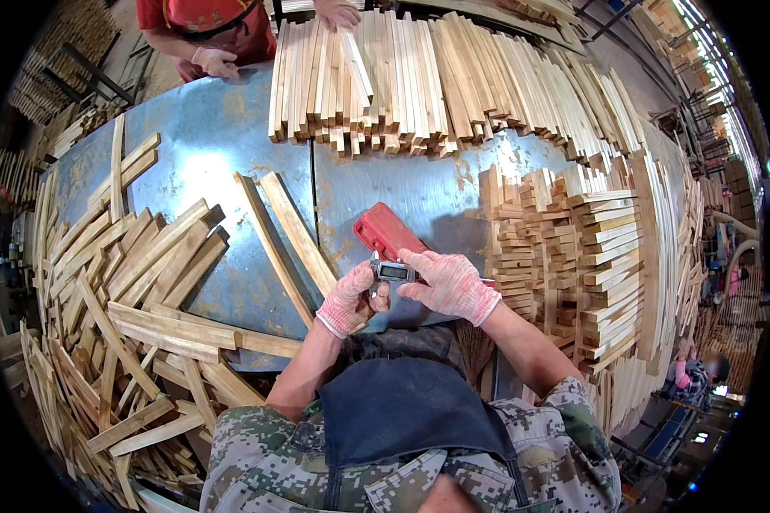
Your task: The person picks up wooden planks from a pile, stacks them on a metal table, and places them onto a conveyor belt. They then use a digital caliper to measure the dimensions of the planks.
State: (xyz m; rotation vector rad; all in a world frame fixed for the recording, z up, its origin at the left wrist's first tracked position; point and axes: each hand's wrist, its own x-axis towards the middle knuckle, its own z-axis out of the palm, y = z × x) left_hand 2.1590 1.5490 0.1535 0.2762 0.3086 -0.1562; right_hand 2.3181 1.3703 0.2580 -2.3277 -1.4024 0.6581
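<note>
A digital caliper [394, 271] with a small grey display is held between my two gloved hands, just above the near edge of the metal table. My left hand [349, 301] has its fingers closed at the jaw end. My right hand [450, 284] grips the caliper body from the right, thumb and fingers beside the display. Part of the caliper's beam shows past the right hand. Behind it lies a red plastic case [389, 229], partly hidden by the right hand. Two long wooden strips [274, 248] lie on the table left of the case.
A loose heap of wooden strips [137, 256] covers the table's left side. Neat stacks of strips stand along the far edge [402, 77] and right side [607, 265]. Across the blue-grey table [231, 111], a person in red [214, 34] rests one gloved hand on the far stack.
</note>
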